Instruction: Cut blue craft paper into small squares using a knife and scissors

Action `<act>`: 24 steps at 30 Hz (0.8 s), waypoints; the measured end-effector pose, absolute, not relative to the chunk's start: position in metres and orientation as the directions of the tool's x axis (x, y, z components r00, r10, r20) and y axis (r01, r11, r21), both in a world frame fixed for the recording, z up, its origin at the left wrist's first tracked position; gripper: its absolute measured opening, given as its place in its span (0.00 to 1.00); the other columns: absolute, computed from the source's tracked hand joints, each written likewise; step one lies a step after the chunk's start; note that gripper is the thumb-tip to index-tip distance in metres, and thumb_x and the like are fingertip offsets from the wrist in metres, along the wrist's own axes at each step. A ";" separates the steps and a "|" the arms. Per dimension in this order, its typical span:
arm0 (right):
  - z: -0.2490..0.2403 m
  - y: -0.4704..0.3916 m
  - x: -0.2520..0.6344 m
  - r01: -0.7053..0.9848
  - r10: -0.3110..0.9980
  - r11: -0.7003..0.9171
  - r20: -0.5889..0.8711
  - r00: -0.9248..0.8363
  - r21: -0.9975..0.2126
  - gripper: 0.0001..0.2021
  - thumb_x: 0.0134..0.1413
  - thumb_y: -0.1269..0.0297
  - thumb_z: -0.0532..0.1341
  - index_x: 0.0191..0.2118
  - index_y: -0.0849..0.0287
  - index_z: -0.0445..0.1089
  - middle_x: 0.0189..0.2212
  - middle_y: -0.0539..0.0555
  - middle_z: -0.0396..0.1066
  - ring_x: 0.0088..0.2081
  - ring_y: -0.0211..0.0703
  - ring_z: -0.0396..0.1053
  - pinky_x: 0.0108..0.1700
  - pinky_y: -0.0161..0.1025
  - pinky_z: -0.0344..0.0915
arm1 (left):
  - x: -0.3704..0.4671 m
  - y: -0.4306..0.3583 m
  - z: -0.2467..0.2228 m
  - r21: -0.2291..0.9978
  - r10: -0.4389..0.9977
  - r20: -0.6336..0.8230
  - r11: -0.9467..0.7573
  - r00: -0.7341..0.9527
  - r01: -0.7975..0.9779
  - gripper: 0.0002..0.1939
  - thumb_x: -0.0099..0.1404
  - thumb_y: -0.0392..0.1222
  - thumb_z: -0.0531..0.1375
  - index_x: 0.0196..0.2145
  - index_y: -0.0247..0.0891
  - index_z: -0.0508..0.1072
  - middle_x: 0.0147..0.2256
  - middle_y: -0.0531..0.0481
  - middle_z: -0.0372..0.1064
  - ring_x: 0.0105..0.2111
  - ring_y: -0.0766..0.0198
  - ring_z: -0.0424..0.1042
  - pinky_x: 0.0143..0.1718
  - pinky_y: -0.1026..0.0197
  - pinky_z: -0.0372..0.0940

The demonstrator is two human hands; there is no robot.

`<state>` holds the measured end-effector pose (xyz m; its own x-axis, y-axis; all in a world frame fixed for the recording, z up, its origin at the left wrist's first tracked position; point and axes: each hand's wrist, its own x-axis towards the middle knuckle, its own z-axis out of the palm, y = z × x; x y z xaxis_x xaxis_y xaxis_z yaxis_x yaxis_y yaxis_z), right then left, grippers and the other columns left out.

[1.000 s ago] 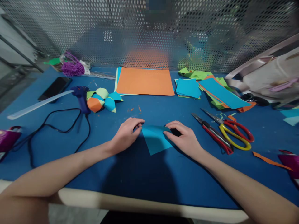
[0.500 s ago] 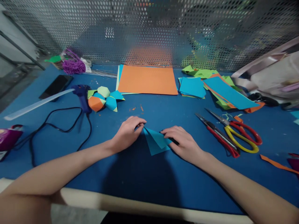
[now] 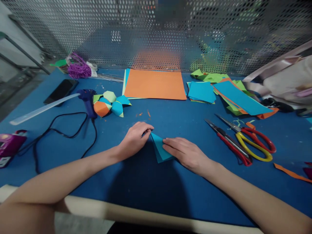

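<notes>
A small sheet of blue paper (image 3: 160,150) lies on the blue tabletop between my hands, folded over into a triangle-like shape. Its upper left corner is pinched between the thumb and fingers of my left hand (image 3: 134,138). My right hand (image 3: 188,150) rests on the right part of the paper with its fingers stretched out flat, pointing left and covering that side. The lower edge of an under layer shows below the folded flap.
Left are a glue gun (image 3: 87,102) with its cord, a phone (image 3: 61,92) and folded paper pieces (image 3: 110,103). Orange sheets (image 3: 156,84) and blue squares (image 3: 201,92) lie behind. Scissors (image 3: 253,139) and a red cutter (image 3: 230,143) sit right.
My right hand has moved down and slightly left over the blue paper, and its fingers have straightened. The raised flap is now pressed flatter. My left hand keeps its pinch on the corner.
</notes>
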<state>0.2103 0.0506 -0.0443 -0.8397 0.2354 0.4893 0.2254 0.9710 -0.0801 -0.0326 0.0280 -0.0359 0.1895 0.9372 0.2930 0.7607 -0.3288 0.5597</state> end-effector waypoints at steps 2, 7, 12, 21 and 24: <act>-0.044 0.051 0.210 0.226 0.239 0.970 0.484 -0.842 -0.085 0.16 0.65 0.76 0.49 0.51 0.65 0.71 0.47 0.63 0.76 0.52 0.48 0.73 0.51 0.48 0.72 | -0.033 0.028 -0.036 0.556 0.933 0.302 -0.340 0.197 0.759 0.09 0.67 0.32 0.55 0.39 0.37 0.74 0.35 0.49 0.76 0.39 0.62 0.73 0.44 0.59 0.68; -0.045 0.049 0.210 0.234 0.249 0.968 0.484 -0.839 -0.092 0.15 0.65 0.76 0.50 0.50 0.65 0.72 0.48 0.63 0.76 0.52 0.49 0.72 0.52 0.48 0.73 | -0.034 0.028 -0.038 0.530 0.915 0.346 -0.373 0.208 0.762 0.09 0.68 0.32 0.54 0.39 0.37 0.73 0.35 0.49 0.75 0.38 0.62 0.73 0.44 0.59 0.68; -0.045 0.049 0.209 0.231 0.240 0.970 0.480 -0.844 -0.080 0.15 0.64 0.77 0.50 0.49 0.67 0.72 0.48 0.63 0.76 0.52 0.50 0.73 0.52 0.48 0.73 | -0.039 0.024 -0.036 0.466 0.890 0.381 -0.420 0.252 0.779 0.10 0.69 0.32 0.52 0.39 0.36 0.73 0.36 0.47 0.74 0.39 0.62 0.71 0.44 0.58 0.66; -0.045 0.048 0.211 0.225 0.249 0.968 0.473 -0.845 -0.108 0.16 0.64 0.77 0.49 0.49 0.68 0.72 0.48 0.65 0.75 0.53 0.52 0.72 0.51 0.49 0.73 | -0.040 0.022 -0.036 0.358 0.833 0.436 -0.507 0.339 0.784 0.12 0.72 0.35 0.51 0.39 0.34 0.76 0.35 0.45 0.72 0.35 0.62 0.68 0.40 0.59 0.65; -0.047 0.048 0.211 0.240 0.268 0.963 0.453 -0.850 -0.121 0.17 0.65 0.76 0.49 0.51 0.64 0.71 0.49 0.64 0.75 0.54 0.50 0.71 0.52 0.49 0.72 | -0.040 0.022 -0.037 0.331 0.843 0.399 -0.500 0.362 0.800 0.14 0.72 0.36 0.51 0.37 0.36 0.76 0.35 0.46 0.72 0.35 0.61 0.67 0.39 0.59 0.64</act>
